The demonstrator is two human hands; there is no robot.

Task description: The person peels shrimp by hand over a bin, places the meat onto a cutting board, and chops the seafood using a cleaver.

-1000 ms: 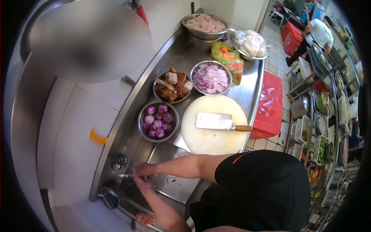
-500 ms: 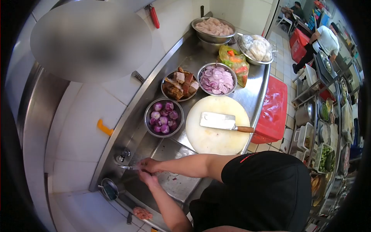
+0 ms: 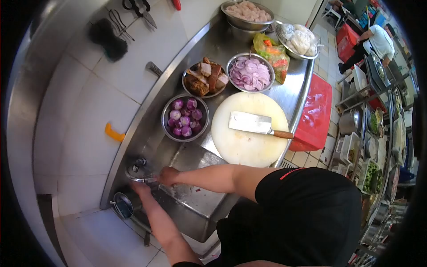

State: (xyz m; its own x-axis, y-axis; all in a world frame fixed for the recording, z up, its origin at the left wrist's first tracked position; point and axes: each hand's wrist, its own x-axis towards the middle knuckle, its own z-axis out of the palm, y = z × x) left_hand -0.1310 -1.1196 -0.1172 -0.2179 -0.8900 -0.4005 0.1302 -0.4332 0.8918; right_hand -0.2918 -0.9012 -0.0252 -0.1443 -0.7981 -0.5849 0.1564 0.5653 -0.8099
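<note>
I'm watching the tap (image 3: 135,170).
Left hand (image 3: 140,187) just beside it, right hand (image 3: 168,176) near; whether fingers grip, I can't tell.

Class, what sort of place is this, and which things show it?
Probably a professional kitchen: a cleaver on a round cutting board, sliced onions and a metal sink.

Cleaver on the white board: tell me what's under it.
Under the cleaver lies the round white cutting board. The wooden handle's tip juts past its edge. The patch directly beneath the blade is covered and cannot be seen.
</note>
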